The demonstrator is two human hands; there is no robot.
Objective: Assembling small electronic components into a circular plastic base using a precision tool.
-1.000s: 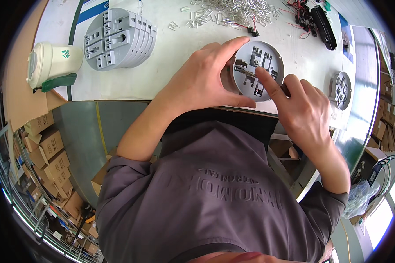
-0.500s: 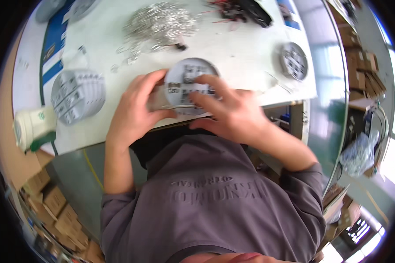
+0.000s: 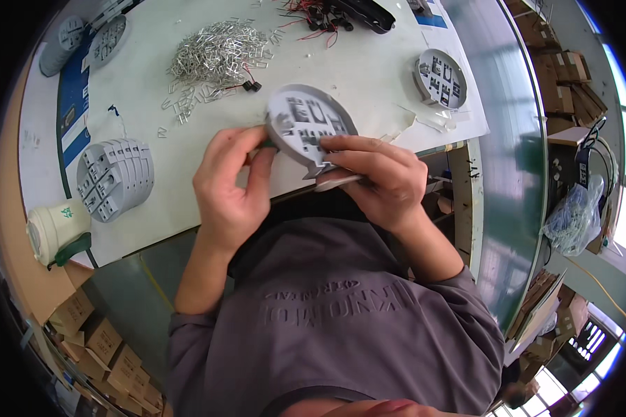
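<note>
A round grey plastic housing (image 3: pixel 311 118) with several cut-outs and compartments is tilted over the table's near edge. My right hand (image 3: pixel 389 177) grips its lower right rim, fingers on the compartment side. A pale flat piece (image 3: pixel 339 182) shows below those fingers; whether it belongs to the housing I cannot tell. At the left rim, my left hand (image 3: pixel 233 184) has thumb and forefinger pinched together. A small dark green bit (image 3: pixel 268 144) shows at those fingertips, too covered to name. Beyond the housing lies a heap of U-shaped metal clips (image 3: pixel 219 59).
Similar housings (image 3: pixel 115 177) form a stack at the left, beside a cream container (image 3: pixel 57 233) with a green handle. Another housing (image 3: pixel 441 80) lies at the right. Black parts with red wires (image 3: pixel 323 17) lie at the back. A torn clear strip (image 3: pixel 403 125) lies near the front edge.
The housing has gone from nearly face-up to steeply tilted. My right fingers have moved from its face to its lower right rim. My left hand has closed to a pinch at the left rim.
</note>
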